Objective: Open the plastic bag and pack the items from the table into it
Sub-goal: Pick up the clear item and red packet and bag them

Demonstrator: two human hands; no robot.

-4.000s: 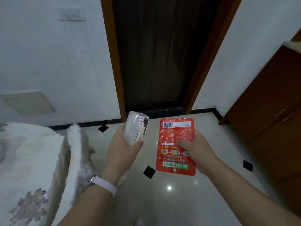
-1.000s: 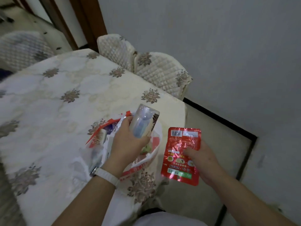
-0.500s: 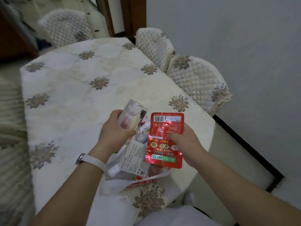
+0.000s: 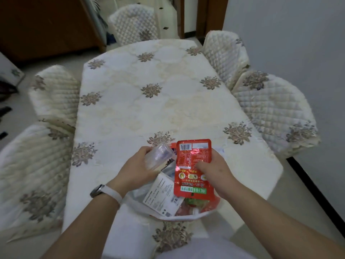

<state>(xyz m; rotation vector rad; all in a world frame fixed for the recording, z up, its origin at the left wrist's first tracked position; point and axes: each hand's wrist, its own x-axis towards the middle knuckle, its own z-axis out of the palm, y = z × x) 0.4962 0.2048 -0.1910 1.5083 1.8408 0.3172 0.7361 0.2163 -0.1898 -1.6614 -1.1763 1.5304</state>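
The plastic bag (image 4: 177, 218) is lying at the near edge of the table (image 4: 149, 109), right of centre, with its mouth gaping open. A white printed box (image 4: 162, 198) is lying inside it at the left. Red and green packaging is showing inside at the right, but these contents cannot be identified.

The left hand (image 4: 136, 171), wearing a white-strapped watch (image 4: 104, 192) at the wrist, is hovering over the left part of the bag. Its fingers are curling round a clear plastic cylinder (image 4: 158, 155), which is tilting with its end pointing far and right.

The right hand (image 4: 218, 174) is hovering over the right part of the bag. It is pinching a flat red pouch (image 4: 193, 165), thumb on the printed face, remaining fingers behind it. The pouch is standing nearly upright, barcode end far, with its near edge above the bag mouth. Pouch and cylinder are sitting just beside each other.

Beyond the hands, a flower-patterned cloth is covering the table. Quilted chairs (image 4: 274, 111) are standing along its left, right and far sides.
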